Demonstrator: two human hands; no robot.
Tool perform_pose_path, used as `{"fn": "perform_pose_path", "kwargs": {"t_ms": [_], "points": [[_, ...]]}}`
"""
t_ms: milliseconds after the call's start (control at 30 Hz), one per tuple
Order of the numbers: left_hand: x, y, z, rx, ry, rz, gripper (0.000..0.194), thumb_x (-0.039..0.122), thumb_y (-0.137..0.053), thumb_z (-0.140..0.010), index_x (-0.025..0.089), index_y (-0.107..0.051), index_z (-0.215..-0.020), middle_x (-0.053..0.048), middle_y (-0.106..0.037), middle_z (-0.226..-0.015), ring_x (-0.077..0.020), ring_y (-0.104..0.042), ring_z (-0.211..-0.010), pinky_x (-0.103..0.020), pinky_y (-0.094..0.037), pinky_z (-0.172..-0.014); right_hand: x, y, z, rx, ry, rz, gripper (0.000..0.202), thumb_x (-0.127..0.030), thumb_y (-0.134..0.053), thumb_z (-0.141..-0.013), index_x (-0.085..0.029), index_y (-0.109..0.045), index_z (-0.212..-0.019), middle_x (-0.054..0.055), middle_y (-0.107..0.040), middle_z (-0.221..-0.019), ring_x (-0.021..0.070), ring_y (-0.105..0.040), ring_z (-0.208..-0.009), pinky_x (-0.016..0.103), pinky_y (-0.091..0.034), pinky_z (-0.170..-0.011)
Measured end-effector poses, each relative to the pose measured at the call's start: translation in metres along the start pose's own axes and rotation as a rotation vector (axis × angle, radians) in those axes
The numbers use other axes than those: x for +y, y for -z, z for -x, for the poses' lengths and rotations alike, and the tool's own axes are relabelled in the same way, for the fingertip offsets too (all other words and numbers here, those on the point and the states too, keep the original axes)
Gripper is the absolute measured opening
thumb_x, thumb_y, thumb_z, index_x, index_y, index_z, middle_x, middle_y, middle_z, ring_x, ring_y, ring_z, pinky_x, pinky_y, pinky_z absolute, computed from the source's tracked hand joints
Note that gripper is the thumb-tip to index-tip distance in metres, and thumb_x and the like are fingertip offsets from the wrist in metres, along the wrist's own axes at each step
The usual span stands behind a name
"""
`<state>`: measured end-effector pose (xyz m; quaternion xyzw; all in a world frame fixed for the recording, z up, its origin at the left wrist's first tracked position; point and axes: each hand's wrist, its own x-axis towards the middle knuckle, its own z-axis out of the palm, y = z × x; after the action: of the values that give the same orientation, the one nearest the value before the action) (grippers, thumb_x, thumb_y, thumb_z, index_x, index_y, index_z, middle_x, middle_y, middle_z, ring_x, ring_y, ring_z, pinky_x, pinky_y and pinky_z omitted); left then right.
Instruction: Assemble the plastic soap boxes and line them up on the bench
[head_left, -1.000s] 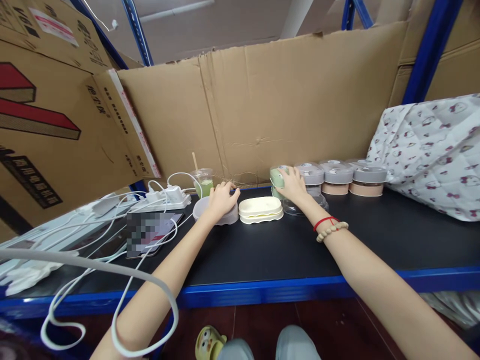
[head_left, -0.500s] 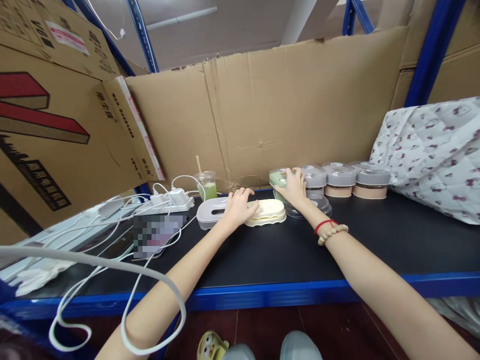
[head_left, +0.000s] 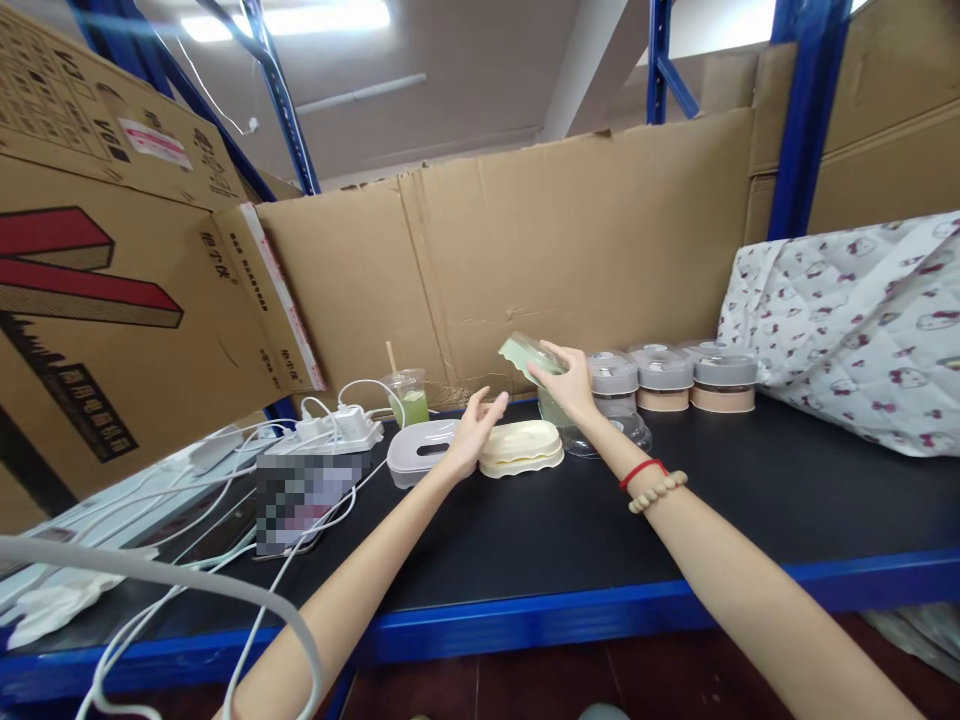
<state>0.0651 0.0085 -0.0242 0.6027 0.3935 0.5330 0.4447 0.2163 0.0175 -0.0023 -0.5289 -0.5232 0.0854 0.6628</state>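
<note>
My right hand point(head_left: 571, 385) grips a pale green lid point(head_left: 523, 356) with a wavy edge, tilted in the air. Just below it a green container point(head_left: 553, 409) stands against the cardboard, partly hidden by the hand. My left hand point(head_left: 475, 434) has its fingers apart and holds nothing. It hovers between a lilac box point(head_left: 406, 458) with a slot in its top and two stacked cream wavy-edged pieces point(head_left: 523, 450). Whether it touches either cannot be told. A clear plastic lid point(head_left: 616, 436) lies on the black surface beside my right wrist.
Several lidded round containers point(head_left: 660, 372) stand in a row at the back right, before a patterned quilted bag point(head_left: 847, 330). A cup of green drink point(head_left: 409, 398), a power strip point(head_left: 352, 430), a phone point(head_left: 311, 500) and loose white cables lie left. A cardboard wall point(head_left: 600, 240) closes the back.
My right hand has lifted the green lid up and left, off the green container. My left hand has risen slightly from the cream pieces. The camera view has tilted upward.
</note>
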Motion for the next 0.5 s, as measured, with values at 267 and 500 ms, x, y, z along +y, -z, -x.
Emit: {"fn": "perform_pose_path", "kwargs": {"t_ms": [267, 500], "points": [[0.02, 0.008, 0.002, -0.157, 0.242, 0.527, 0.044, 0.054, -0.047, -0.083, 0.017, -0.058, -0.104, -0.01, -0.071, -0.086, -0.0252, -0.068, -0.09, -0.039, -0.051, -0.083, -0.036, -0.01, 0.021, -0.551, -0.282, -0.412, 0.025, -0.035, -0.068, -0.066, -0.024, -0.057, -0.087, -0.004, -0.063, -0.083, 0.0127, -0.059, -0.075, 0.024, -0.049, -0.06], [0.018, 0.008, 0.005, -0.156, 0.216, 0.558, 0.046, 0.052, -0.052, -0.077, 0.017, -0.057, -0.105, -0.01, -0.071, -0.088, -0.0277, -0.069, -0.088, -0.042, -0.054, -0.076, -0.041, -0.005, 0.024, -0.648, -0.342, -0.338, 0.024, -0.035, -0.066, -0.067, -0.025, -0.051, -0.083, -0.004, -0.058, -0.071, 0.0138, -0.057, -0.072, 0.02, -0.043, -0.052]]}}
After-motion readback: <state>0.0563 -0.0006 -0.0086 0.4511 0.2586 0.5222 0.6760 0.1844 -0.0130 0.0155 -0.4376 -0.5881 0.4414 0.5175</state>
